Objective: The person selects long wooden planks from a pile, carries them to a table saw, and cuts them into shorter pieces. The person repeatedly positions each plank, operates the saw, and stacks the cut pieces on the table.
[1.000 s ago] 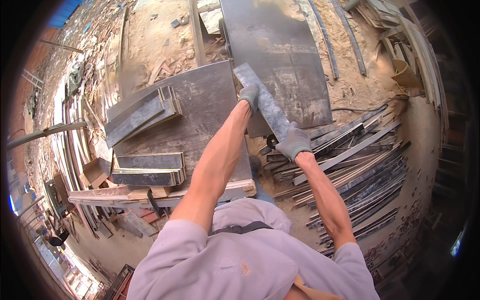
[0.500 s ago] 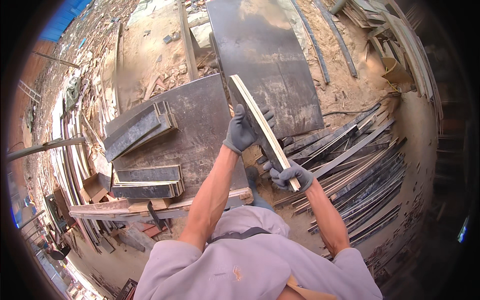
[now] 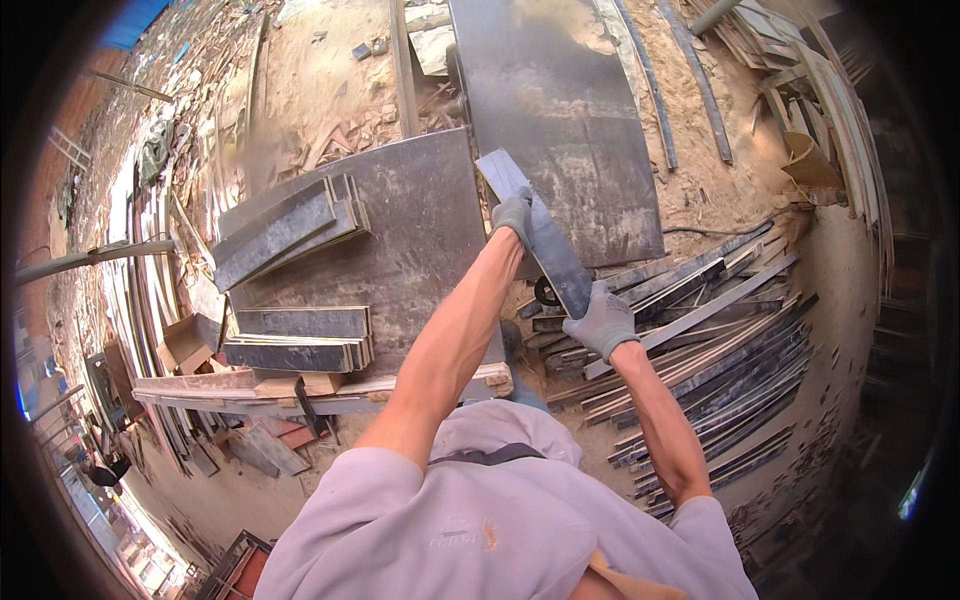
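Note:
Both my hands wear grey gloves and hold dark plywood strips [image 3: 553, 243] in front of me, slanting from upper left to lower right. The broad dark face of the top strip points up at me; whether others lie beneath it is hidden. My left hand [image 3: 514, 217] is wrapped over the strips near their far end. At the near end, my right hand [image 3: 603, 322] grips the lower corner. Left of them stands a dark panel table [image 3: 410, 230] carrying one pile of strips [image 3: 290, 232] at the back and another pile [image 3: 300, 345] near its front edge.
Beyond my hands lies a large dark sheet [image 3: 560, 110]. Many long strips [image 3: 700, 370] are heaped on the ground at right. A hammer [image 3: 306, 405] hangs at the table's front edge beside a wooden block [image 3: 325, 384]. Scrap wood [image 3: 200, 100] covers the ground at far left.
The strips have turned from showing their pale layered edge to showing a broad dark face. My left hand has shifted right and over the top; my right hand has moved slightly up and away.

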Motion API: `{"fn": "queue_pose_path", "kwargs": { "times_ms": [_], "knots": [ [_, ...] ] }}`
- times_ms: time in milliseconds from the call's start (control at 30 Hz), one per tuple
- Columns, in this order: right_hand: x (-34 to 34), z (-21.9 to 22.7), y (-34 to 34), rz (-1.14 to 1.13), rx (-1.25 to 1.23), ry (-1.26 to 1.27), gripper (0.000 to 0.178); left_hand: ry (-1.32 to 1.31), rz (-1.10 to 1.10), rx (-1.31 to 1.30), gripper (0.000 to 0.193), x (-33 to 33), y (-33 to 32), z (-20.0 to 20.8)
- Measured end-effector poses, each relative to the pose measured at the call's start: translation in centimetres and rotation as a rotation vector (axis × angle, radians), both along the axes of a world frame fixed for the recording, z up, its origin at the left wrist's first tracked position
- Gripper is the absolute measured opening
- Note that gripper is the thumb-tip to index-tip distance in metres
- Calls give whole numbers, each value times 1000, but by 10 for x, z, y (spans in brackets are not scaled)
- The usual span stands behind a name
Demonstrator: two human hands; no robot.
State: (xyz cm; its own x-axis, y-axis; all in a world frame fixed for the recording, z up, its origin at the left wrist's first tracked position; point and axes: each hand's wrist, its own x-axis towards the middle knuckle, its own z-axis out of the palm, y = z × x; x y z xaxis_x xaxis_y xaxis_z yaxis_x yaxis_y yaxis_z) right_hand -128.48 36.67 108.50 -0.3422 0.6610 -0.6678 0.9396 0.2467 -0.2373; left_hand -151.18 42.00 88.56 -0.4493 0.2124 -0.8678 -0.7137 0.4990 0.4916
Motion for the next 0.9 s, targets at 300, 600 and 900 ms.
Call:
{"fn": "queue_pose_path", "kwargs": {
  "times_ms": [300, 600, 900],
  "knots": [
    [-24, 11, 22, 31, -33, -58, 79, 46, -22, -53, 62, -20, 17, 21],
    [-32, 13, 27, 44, -7, -41, 82, 32, -42, -8, 51, -28, 23, 32],
    [-56, 19, 36, 1, -37, -36, 79, 122, -193, -4, 52, -54, 39, 44]
  ]
}}
